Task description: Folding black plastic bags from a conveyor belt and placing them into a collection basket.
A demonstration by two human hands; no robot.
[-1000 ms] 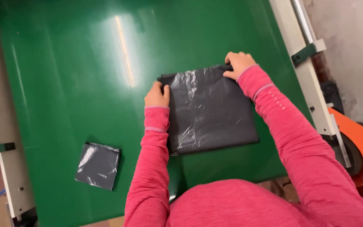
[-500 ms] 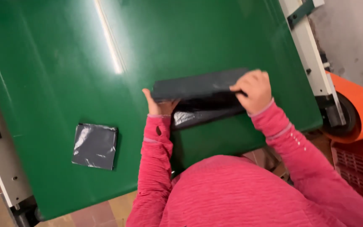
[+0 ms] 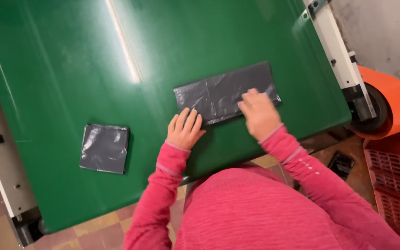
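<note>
A dark grey plastic bag folded into a long strip (image 3: 225, 92) lies mid-worktop; the left hand (image 3: 185, 129) at seven o'clock and right hand (image 3: 259, 113) at four press flat, open-palmed, gripping nothing, probably to flatten its crease; a smaller folded grey bag square (image 3: 105, 148) rests well apart at eight o'clock on the green worktop (image 3: 70, 69)

a small folded grey bag (image 3: 104, 148) lies on the green table (image 3: 61, 69), well left of the hands. an orange roller (image 3: 392, 104) and red crate (image 3: 396, 178) sit to their right.

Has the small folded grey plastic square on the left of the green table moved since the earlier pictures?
No. The small folded grey plastic square lies at the same spot on the green table; only the camera shifted.
</note>
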